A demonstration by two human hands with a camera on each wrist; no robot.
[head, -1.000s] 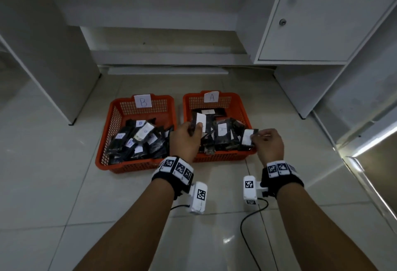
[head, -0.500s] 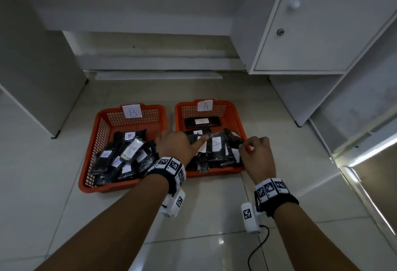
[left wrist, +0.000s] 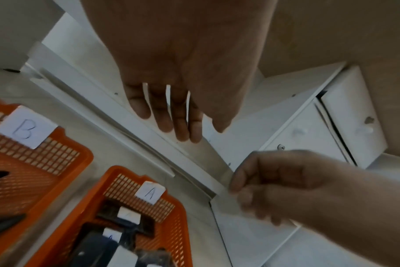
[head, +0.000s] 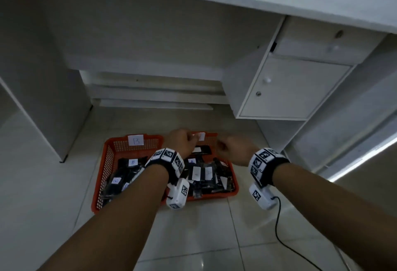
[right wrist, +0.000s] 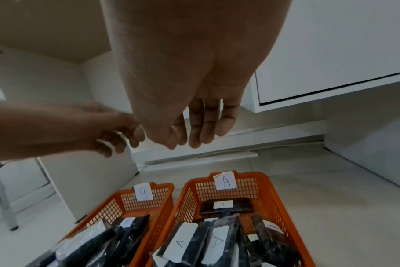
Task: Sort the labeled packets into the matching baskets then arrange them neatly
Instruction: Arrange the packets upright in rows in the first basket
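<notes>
A white desk cabinet (head: 285,90) stands at two o'clock. Your left hand (head: 179,141) and right hand (head: 233,149), both empty with loosely hanging fingers, hover over basket A (right wrist: 258,182), apparently untouched; A packets (right wrist: 226,206) fill it, B packets (head: 132,162) basket B (head: 109,148).

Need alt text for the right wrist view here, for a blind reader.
The right hand hangs empty, fingers relaxed, above two orange baskets of black packets. The basket tagged A sits right of the basket tagged B; the left hand reaches in from the left.
</notes>
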